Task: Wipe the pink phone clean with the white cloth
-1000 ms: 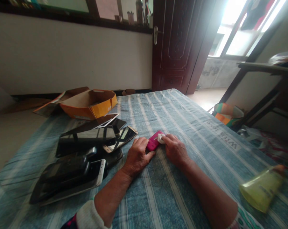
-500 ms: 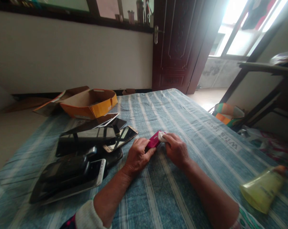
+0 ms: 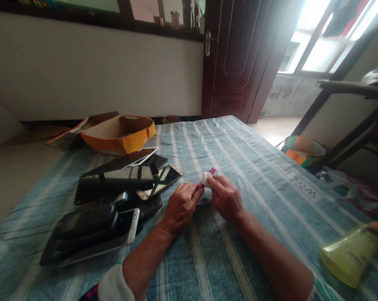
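Note:
A small pink phone (image 3: 209, 174) is held tilted on its edge just above the striped blue cloth (image 3: 239, 150). My left hand (image 3: 181, 205) grips its near end with closed fingers. My right hand (image 3: 225, 197) pinches a small white wad (image 3: 206, 179) against the phone's side. Only a thin strip of the pink phone shows between the two hands.
A pile of dark phones and tablets (image 3: 113, 196) lies left of my hands. An orange cardboard box (image 3: 121, 133) sits at the far left of the bed. A yellow-green bottle (image 3: 348, 253) lies on its side at the right. A dark door (image 3: 235, 58) stands behind.
The pink phone has been turned from lying flat onto its edge. My right hand with the white wad has moved slightly toward me along it.

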A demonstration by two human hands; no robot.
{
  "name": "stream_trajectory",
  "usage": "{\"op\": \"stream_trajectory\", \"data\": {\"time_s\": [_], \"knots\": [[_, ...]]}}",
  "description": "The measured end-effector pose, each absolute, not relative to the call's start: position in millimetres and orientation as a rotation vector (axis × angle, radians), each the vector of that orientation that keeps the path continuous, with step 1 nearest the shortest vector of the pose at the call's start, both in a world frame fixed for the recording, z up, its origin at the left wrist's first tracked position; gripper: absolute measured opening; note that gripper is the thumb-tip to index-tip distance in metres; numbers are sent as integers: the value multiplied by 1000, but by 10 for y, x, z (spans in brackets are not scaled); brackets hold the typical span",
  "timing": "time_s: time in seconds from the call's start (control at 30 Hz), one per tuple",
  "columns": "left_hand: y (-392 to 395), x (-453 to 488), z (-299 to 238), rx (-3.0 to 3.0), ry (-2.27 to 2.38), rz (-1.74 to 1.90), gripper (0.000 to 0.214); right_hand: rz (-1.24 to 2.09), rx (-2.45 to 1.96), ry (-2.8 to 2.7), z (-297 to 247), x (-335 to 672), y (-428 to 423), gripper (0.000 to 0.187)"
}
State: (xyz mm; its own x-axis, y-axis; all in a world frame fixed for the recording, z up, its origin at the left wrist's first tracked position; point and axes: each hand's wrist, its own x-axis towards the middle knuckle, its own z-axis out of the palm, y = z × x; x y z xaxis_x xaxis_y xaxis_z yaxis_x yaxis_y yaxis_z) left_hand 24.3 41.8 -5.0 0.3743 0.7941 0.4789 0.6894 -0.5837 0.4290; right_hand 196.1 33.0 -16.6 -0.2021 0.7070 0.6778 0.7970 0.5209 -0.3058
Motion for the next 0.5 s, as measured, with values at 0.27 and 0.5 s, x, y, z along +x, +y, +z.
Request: {"op": "stream_trajectory", "data": {"time_s": [0.27,0.5], "knots": [[390,232,-58,2455,1356,912,13,-112,-1226,-1972,-150,1916,344,34],[401,217,-84,2447,1367,949,11,-179,-1275,-2048,-84,1835,270,30]]}}
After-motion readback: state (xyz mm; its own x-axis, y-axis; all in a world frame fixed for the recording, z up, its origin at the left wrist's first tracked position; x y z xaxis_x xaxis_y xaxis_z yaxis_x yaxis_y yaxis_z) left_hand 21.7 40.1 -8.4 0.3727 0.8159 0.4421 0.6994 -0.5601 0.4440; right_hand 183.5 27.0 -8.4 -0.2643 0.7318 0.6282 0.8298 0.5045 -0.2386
